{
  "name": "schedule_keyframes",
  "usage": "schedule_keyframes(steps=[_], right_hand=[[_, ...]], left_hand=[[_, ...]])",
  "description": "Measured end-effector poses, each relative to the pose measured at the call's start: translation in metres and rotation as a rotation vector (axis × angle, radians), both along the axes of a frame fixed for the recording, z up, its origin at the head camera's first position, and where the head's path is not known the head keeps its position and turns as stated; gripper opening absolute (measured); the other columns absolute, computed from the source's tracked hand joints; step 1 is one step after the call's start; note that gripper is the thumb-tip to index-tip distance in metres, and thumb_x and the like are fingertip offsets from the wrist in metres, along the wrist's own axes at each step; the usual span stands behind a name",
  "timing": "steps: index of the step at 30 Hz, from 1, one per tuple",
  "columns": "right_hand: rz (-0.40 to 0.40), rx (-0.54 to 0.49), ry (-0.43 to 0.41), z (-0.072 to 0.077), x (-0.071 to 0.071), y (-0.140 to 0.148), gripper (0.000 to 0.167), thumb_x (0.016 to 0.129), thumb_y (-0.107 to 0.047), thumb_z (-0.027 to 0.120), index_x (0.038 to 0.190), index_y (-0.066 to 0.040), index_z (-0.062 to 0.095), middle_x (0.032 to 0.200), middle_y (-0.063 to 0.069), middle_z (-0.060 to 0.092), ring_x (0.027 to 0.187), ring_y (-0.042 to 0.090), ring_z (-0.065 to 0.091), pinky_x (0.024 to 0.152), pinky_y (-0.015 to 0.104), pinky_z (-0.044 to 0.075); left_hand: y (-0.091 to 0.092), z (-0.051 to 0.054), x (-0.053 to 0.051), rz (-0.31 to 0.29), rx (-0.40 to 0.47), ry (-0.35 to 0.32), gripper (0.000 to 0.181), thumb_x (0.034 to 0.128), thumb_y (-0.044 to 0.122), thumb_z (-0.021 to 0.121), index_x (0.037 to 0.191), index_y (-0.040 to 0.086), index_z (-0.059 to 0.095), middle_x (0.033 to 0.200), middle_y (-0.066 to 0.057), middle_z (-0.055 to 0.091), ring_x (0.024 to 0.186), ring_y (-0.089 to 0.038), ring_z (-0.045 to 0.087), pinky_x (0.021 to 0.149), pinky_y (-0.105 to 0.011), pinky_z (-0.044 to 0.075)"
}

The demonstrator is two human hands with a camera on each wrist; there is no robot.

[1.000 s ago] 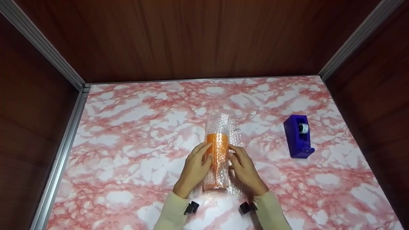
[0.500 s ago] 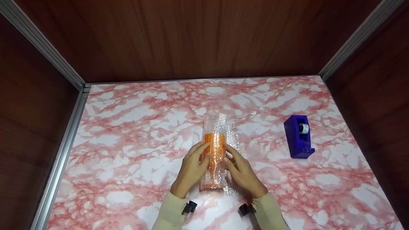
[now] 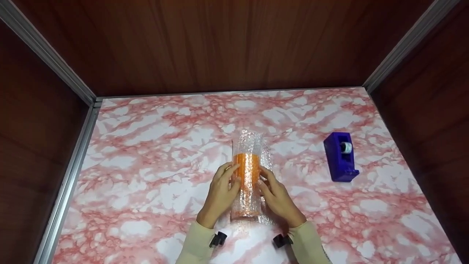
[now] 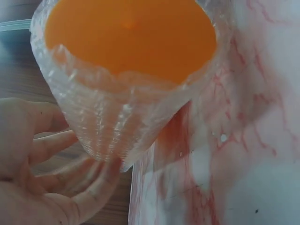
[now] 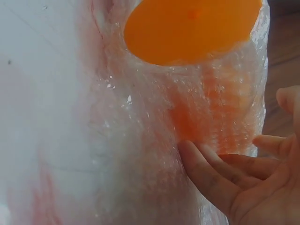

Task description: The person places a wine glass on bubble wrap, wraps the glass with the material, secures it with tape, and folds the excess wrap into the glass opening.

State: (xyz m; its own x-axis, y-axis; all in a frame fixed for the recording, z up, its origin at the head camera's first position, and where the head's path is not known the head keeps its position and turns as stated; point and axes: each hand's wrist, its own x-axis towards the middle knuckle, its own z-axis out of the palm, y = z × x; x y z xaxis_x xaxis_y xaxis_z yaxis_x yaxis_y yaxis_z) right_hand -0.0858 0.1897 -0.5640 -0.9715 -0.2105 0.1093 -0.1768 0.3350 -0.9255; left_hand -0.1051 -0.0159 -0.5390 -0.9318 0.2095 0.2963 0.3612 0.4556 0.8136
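The left hand is curved against one side of an orange cylinder sheathed in clear bubble wrap, its fingers bent around the covering, while the opposite side is held by the curled fingers of the right hand. The cylinder is laid lengthwise on the table, between the two palms, and its flat near end (a plain orange disc in both wrist views) is left uncovered. Wrap is extended past the far end, and a loose stretch is spread flat beneath the right hand. Pale sleeves are worn, with small black mounts fixed at the wrists. Well to the right, a purple tape dispenser is stood on the pink-and-white marbled surface, which is bordered by wood-grain panels and metal rails.
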Motion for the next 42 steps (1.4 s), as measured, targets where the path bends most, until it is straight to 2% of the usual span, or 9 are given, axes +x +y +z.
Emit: schedule_keyframes(steps=[2,6,10,16,21,27,35,38,42], right_hand=[[-0.016,0.019,0.021,-0.0001,0.0002,-0.0001,0.048,0.108,-0.023,0.047,0.154,-0.015,0.037,0.147,0.02,0.046,0.115,0.031,0.061,0.079,0.035,0.058],[-0.058,0.084,0.144,0.0008,0.0,0.0011,0.045,0.106,-0.016,0.052,0.149,-0.005,0.045,0.147,0.024,0.039,0.117,0.034,0.058,0.089,0.04,0.055],[-0.066,0.12,0.237,0.0026,-0.001,0.0023,0.044,0.104,-0.012,0.054,0.146,0.0,0.048,0.143,0.018,0.045,0.116,0.031,0.059,0.096,0.042,0.051],[-0.053,0.116,0.189,0.0043,0.0009,0.0032,0.045,0.105,-0.018,0.054,0.148,-0.006,0.047,0.135,0.005,0.056,0.103,0.017,0.064,0.086,0.036,0.055],[-0.053,0.138,0.162,0.0044,0.0033,0.004,0.049,0.105,-0.02,0.054,0.151,-0.008,0.043,0.133,0.009,0.058,0.094,0.015,0.068,0.08,0.036,0.057],[-0.046,0.143,0.114,0.0025,0.0047,0.0045,0.052,0.106,-0.026,0.053,0.153,-0.01,0.039,0.145,0.013,0.05,0.094,0.019,0.068,0.08,0.036,0.057],[-0.006,0.157,0.054,0.0051,0.0026,0.0075,0.055,0.107,-0.031,0.048,0.157,-0.016,0.032,0.144,0.009,0.049,0.084,0.009,0.065,0.078,0.037,0.055],[-0.007,0.177,0.05,0.0046,0.0018,0.0083,0.056,0.107,-0.032,0.048,0.158,-0.018,0.031,0.149,0.01,0.046,0.087,0.009,0.065,0.084,0.04,0.054],[-0.012,0.171,0.035,0.0034,0.0008,0.0078,0.057,0.107,-0.033,0.048,0.159,-0.018,0.03,0.153,0.012,0.041,0.105,0.019,0.066,0.094,0.043,0.051]], left_hand=[[-0.0004,-0.0006,0.0002,-0.003,0.006,-0.013,0.04,0.0966,0.009,0.064,0.135,0.001,0.06,0.14,-0.022,0.052,0.124,-0.034,0.055,0.102,-0.045,0.046],[-0.001,-0.0011,-0.0006,-0.031,0.027,-0.042,0.041,0.0981,0.012,0.062,0.138,0.003,0.059,0.14,-0.021,0.054,0.123,-0.032,0.056,0.104,-0.044,0.044],[-0.0015,-0.0018,-0.0008,-0.042,0.031,-0.061,0.042,0.0986,0.014,0.063,0.139,0.005,0.058,0.142,-0.018,0.054,0.119,-0.028,0.058,0.104,-0.041,0.044],[-0.0022,-0.0038,0.0007,-0.038,0.067,-0.106,0.043,0.0986,0.012,0.062,0.141,0.007,0.055,0.126,-0.011,0.061,0.091,-0.017,0.062,0.082,-0.03,0.055],[-0.0021,-0.0028,-0.0004,-0.035,0.102,-0.102,0.042,0.0958,0.003,0.061,0.138,0.004,0.056,0.128,-0.012,0.06,0.098,-0.02,0.065,0.082,-0.026,0.055],[-0.0015,-0.0009,-0.0006,-0.044,0.089,-0.105,0.041,0.0959,0.005,0.063,0.137,0.005,0.059,0.139,-0.012,0.053,0.103,-0.02,0.063,0.084,-0.024,0.054],[-0.0009,-0.0014,0.0014,-0.026,0.039,-0.035,0.043,0.0961,0.009,0.065,0.138,0.003,0.057,0.137,-0.014,0.052,0.102,-0.02,0.059,0.085,-0.033,0.054],[0.0002,-0.0017,0.002,-0.016,0.041,-0.021,0.042,0.0962,0.01,0.066,0.137,0.003,0.057,0.136,-0.013,0.052,0.097,-0.019,0.058,0.081,-0.033,0.054],[0.0031,-0.0019,0.002,-0.01,0.035,-0.033,0.043,0.0964,0.013,0.067,0.137,0.004,0.056,0.138,-0.014,0.049,0.086,-0.016,0.058,0.075,-0.03,0.054]])
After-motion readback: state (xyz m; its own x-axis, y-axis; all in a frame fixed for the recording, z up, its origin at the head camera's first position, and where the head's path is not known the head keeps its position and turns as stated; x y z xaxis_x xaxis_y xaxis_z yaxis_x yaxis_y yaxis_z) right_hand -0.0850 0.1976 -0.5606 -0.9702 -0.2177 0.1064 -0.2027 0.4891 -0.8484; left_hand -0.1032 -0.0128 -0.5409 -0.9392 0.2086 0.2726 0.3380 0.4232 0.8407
